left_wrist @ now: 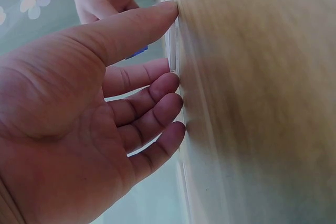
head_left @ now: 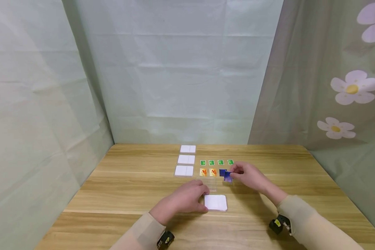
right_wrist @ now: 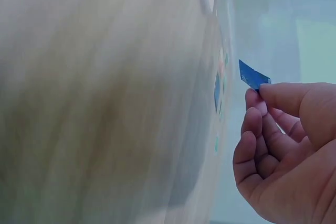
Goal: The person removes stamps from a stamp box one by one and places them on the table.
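My right hand [head_left: 248,176] pinches a small blue picture card [head_left: 227,176] between thumb and index finger; in the right wrist view the card [right_wrist: 254,76] tilts up from the fingertips, above the table. Another small blue card [head_left: 223,172] lies just behind it on the table. My left hand [head_left: 187,197] rests at the left side of a white rectangular card block [head_left: 215,202], thumb by its near corner and index finger by its far corner. From the left wrist, the left hand's other fingertips [left_wrist: 170,135] touch the tabletop.
Two orange cards [head_left: 207,172] lie in line with the blue one, behind a clear flat piece [head_left: 210,184]. Several green cards [head_left: 221,162] form a row farther back. Three white blocks [head_left: 184,171] stand in a column to the left. Curtains [head_left: 181,86] enclose the wooden table [head_left: 128,187].
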`<act>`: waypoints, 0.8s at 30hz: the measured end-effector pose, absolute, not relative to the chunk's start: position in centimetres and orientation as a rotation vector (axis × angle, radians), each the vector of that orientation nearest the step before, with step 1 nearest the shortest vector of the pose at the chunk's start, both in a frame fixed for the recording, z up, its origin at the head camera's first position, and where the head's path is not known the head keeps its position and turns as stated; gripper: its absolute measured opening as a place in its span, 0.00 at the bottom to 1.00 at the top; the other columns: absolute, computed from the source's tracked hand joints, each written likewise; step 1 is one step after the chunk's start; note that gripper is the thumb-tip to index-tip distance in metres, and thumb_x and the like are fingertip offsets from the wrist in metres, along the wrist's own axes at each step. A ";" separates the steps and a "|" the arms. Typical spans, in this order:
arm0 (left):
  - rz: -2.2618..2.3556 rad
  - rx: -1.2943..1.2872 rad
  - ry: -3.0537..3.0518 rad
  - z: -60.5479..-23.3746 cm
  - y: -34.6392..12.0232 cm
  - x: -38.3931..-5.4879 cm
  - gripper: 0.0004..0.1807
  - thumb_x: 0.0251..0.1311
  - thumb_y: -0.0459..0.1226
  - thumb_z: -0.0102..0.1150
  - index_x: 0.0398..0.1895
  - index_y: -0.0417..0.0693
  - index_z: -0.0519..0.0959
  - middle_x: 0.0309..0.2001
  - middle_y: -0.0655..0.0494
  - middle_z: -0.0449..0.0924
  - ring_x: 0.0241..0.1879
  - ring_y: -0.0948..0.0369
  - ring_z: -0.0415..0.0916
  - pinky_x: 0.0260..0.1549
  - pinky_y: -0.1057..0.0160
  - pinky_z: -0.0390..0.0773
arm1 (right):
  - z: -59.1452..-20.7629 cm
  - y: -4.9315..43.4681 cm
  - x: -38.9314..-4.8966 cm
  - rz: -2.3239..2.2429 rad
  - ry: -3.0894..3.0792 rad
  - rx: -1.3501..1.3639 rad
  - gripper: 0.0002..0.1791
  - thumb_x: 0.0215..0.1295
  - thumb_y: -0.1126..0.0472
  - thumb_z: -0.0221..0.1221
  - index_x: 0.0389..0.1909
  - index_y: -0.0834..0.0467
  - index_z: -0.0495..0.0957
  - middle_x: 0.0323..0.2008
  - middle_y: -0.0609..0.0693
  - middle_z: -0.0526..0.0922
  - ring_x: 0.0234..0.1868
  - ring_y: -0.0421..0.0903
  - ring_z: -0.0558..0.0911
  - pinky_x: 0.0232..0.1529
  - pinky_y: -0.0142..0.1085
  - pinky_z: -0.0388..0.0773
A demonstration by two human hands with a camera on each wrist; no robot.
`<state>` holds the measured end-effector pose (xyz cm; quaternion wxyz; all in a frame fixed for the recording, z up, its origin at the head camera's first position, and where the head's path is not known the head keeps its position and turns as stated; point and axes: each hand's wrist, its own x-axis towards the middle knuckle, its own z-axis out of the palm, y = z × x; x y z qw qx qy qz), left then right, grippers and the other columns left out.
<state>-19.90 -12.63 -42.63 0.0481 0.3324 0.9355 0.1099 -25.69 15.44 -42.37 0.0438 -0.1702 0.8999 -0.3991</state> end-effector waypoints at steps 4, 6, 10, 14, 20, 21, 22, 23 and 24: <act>0.337 1.012 2.856 -42.7 -12.7 -19.9 0.28 0.56 0.49 0.87 0.57 0.49 0.88 0.49 0.62 0.83 0.46 0.66 0.75 0.55 0.64 0.80 | -42.5 16.4 -26.6 -1.181 2.787 -0.463 0.02 0.78 0.64 0.67 0.44 0.59 0.83 0.39 0.50 0.84 0.40 0.48 0.78 0.41 0.41 0.77; 0.339 1.005 2.855 -42.7 -12.7 -19.9 0.29 0.56 0.50 0.87 0.58 0.50 0.88 0.49 0.62 0.83 0.46 0.66 0.75 0.54 0.64 0.80 | -42.6 16.8 -27.1 -1.167 2.799 -0.445 0.02 0.79 0.64 0.66 0.44 0.59 0.83 0.39 0.50 0.85 0.39 0.48 0.78 0.41 0.42 0.77; 0.348 1.000 2.852 -42.6 -12.7 -19.9 0.28 0.56 0.49 0.87 0.57 0.49 0.88 0.48 0.62 0.82 0.45 0.66 0.74 0.53 0.64 0.80 | -43.2 17.3 -28.2 -1.145 2.816 -0.419 0.03 0.78 0.64 0.66 0.42 0.59 0.83 0.38 0.50 0.84 0.37 0.47 0.77 0.39 0.41 0.76; 0.358 0.985 2.849 -42.5 -12.7 -19.8 0.28 0.56 0.49 0.87 0.57 0.49 0.88 0.48 0.62 0.82 0.44 0.66 0.73 0.52 0.64 0.80 | -43.4 17.5 -28.7 -1.134 2.810 -0.409 0.03 0.78 0.65 0.66 0.41 0.59 0.83 0.37 0.51 0.84 0.36 0.47 0.77 0.37 0.40 0.74; 0.359 0.977 2.847 -42.6 -12.6 -19.9 0.28 0.57 0.49 0.87 0.57 0.50 0.88 0.48 0.63 0.82 0.43 0.66 0.73 0.51 0.64 0.79 | -43.5 17.4 -29.1 -1.064 2.841 -0.446 0.04 0.78 0.65 0.66 0.39 0.59 0.83 0.34 0.50 0.82 0.34 0.47 0.75 0.37 0.41 0.72; 0.359 0.978 2.847 -42.7 -12.6 -19.9 0.28 0.57 0.49 0.87 0.57 0.50 0.88 0.48 0.63 0.82 0.43 0.66 0.73 0.51 0.64 0.79 | -43.6 17.4 -29.2 -1.046 2.847 -0.451 0.05 0.78 0.65 0.66 0.39 0.59 0.82 0.34 0.49 0.81 0.34 0.47 0.75 0.37 0.41 0.72; 0.360 0.977 2.846 -42.7 -12.6 -19.9 0.28 0.57 0.49 0.86 0.57 0.50 0.88 0.48 0.63 0.82 0.44 0.66 0.73 0.51 0.64 0.79 | -43.7 17.3 -29.3 -1.035 2.851 -0.449 0.05 0.78 0.65 0.66 0.38 0.58 0.82 0.34 0.49 0.81 0.34 0.47 0.75 0.37 0.41 0.72; 0.360 0.977 2.846 -42.7 -12.6 -20.0 0.27 0.57 0.49 0.86 0.57 0.50 0.88 0.48 0.63 0.82 0.44 0.66 0.73 0.51 0.64 0.79 | -43.8 17.3 -29.4 -1.020 2.860 -0.457 0.05 0.78 0.65 0.66 0.38 0.58 0.82 0.33 0.49 0.81 0.34 0.46 0.75 0.38 0.41 0.72; 0.359 0.976 2.846 -42.7 -12.6 -20.0 0.27 0.57 0.49 0.86 0.57 0.50 0.88 0.48 0.63 0.82 0.44 0.66 0.73 0.52 0.64 0.79 | -43.9 17.3 -29.5 -1.003 2.869 -0.460 0.06 0.78 0.65 0.66 0.38 0.58 0.82 0.33 0.49 0.81 0.34 0.46 0.75 0.38 0.41 0.72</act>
